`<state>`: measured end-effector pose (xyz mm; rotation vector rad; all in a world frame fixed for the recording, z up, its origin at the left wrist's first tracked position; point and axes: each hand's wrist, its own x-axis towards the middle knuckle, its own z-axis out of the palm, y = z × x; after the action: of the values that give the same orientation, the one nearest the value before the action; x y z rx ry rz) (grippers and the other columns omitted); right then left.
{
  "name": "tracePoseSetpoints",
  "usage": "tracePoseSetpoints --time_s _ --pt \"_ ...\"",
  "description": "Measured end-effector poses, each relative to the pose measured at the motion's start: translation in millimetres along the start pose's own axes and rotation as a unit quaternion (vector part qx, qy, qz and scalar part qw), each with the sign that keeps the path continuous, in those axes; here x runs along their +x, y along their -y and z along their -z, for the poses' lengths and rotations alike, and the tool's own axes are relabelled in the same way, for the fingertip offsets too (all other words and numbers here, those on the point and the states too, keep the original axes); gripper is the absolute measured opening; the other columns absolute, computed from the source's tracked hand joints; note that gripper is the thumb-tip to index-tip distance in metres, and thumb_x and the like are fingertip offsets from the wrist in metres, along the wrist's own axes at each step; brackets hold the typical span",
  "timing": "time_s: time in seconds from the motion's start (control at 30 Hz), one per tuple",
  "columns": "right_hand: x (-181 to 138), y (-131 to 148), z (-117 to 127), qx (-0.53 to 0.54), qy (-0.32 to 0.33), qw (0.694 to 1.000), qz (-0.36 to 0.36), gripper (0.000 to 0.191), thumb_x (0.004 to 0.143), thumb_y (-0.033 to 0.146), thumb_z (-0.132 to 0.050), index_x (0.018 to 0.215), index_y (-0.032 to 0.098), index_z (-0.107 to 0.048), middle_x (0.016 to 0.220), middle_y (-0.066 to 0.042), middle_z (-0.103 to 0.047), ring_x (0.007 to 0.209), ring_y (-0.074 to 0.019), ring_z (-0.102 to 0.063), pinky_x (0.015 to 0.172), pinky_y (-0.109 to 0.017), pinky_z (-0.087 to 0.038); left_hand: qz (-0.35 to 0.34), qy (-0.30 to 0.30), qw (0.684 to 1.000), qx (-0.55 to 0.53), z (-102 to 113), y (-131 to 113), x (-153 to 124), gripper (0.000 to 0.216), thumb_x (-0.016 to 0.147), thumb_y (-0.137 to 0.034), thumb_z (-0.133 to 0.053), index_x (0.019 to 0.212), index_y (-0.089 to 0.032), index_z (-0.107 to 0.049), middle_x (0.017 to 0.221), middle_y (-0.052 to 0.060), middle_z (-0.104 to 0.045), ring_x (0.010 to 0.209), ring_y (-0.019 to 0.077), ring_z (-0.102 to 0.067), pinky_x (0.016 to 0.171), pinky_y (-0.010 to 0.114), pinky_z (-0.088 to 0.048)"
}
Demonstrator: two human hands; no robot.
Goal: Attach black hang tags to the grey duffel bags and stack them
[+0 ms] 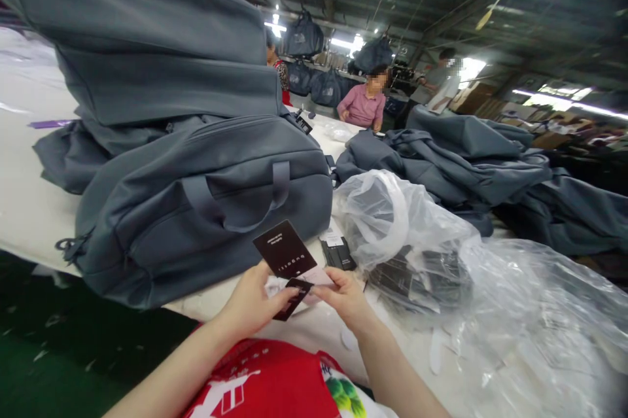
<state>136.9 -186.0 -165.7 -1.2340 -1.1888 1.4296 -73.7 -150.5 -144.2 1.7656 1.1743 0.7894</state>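
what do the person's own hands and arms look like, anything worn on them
The left hand and right hand are ungloved, with no watch or bracelet visible. The forearms are bare, no sleeves in view. Below shows a red garment with white print.

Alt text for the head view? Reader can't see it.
A person's left hand and right hand hold printed tags, a dark one marked "bugatti", at a white table near a blue-gray duffel bag. To the right, a translucent plastic bag holds dark items, with heaped blue-gray bags behind; a person in pink is farther back.
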Motion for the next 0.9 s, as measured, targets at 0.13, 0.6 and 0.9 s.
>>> tracePoseSetpoints --time_s 0.13,0.6,0.9 --pt "-5 8 1 -0.103 0.026 0.992 0.073 0.048 0.076 0.034 -0.074 0.119 0.017 -0.061 0.088 -0.004 -0.071 0.079 -0.0177 -0.067 0.075 -0.032 -0.053 0.014 0.093 0.991 -0.099 10 -5 -1 0.025 0.082 -0.033 -0.06 0.098 -0.019 -0.072 0.101 0.006 -0.074 0.094 0.0249 -0.067 0.086 0.035 -0.051" --pt "-3 16 -7 -0.388 -0.052 0.901 0.188 0.026 0.079 0.023 -0.069 0.105 0.024 -0.073 0.087 -0.005 -0.068 0.081 -0.0185 -0.063 0.077 -0.033 -0.051 0.135 0.21 0.958 -0.142 33 0 -4 0.031 0.067 -0.036 -0.075 0.087 -0.014 -0.069 0.071 0.0 -0.065 0.062 0.0136 -0.057 0.057 0.022 -0.045" --pt "-1 16 -13 -0.302 -0.059 0.945 0.109 0.029 0.091 0.037 -0.055 0.073 0.017 -0.066 0.067 -0.001 -0.063 0.065 -0.0132 -0.059 0.06 -0.023 -0.044 0.147 0.08 0.972 -0.164 11 -5 -12 0.03 0.067 -0.042 -0.073 0.076 -0.015 -0.063 0.063 0.0 -0.064 0.057 0.0134 -0.057 0.053 0.022 -0.043"
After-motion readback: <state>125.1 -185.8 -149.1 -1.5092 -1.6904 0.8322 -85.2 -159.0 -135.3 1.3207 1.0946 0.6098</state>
